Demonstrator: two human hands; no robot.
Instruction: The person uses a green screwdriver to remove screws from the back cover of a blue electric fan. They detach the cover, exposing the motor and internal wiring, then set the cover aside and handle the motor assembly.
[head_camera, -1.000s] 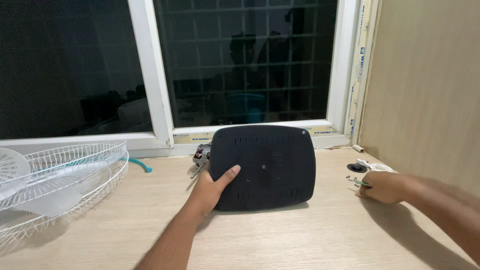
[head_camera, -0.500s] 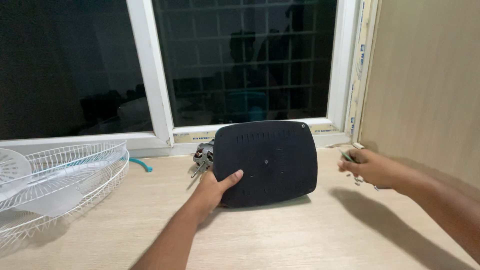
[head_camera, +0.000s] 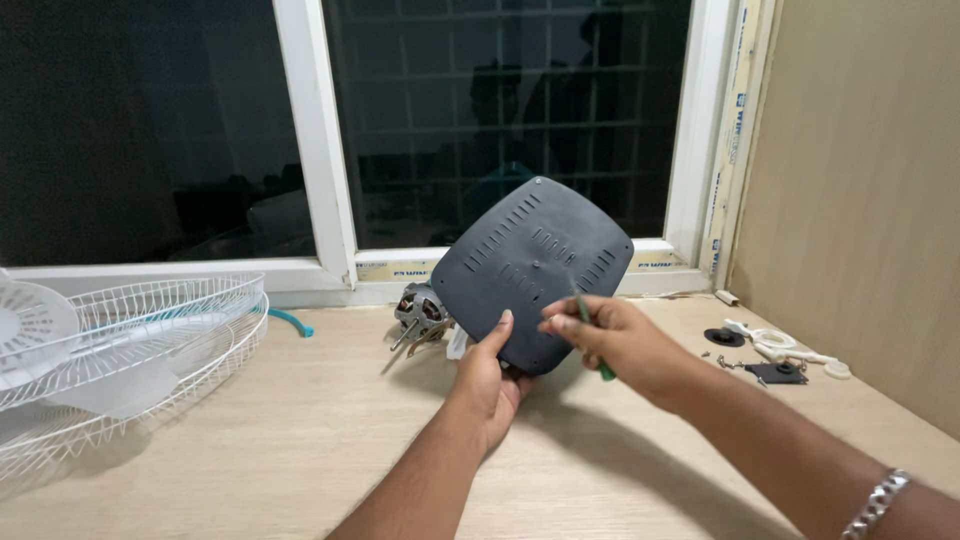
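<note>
Forearms stretched from the bottom edge over a pale wooden tabletop (head_camera: 250, 450), a silver chain bracelet (head_camera: 875, 500) on the right wrist. Left hand (head_camera: 490, 375) clasped about the lower edge of a dark grey fan base plate (head_camera: 525, 260), thumb up its slotted face, fingers curled behind. Plate raised clear of the tabletop and tilted, one corner toward the window. Right hand (head_camera: 610, 340) closed on a slim green-handled screwdriver (head_camera: 592, 338), fingertips pinched near its upper end, shaft held against the plate's face; tip possibly at a screw hole, too small to tell.

Just behind the left hand, on the tabletop, a bare electric fan motor (head_camera: 420, 312) with its shaft pointing forward and down. To the right, well apart from the hands, a scatter of small parts (head_camera: 775, 350): a black disc, a black bracket, white plastic pieces and tiny screws. At far left, white wire fan guards (head_camera: 150, 340) stacked over a translucent fan blade (head_camera: 100, 390), a teal curved strip (head_camera: 290, 322) beside them.

Farther back, a white-framed window (head_camera: 315, 150) over a sill, dark glass beyond with grille bars and dim reflections. At right, a beige wood-grain wall panel (head_camera: 860, 180).
</note>
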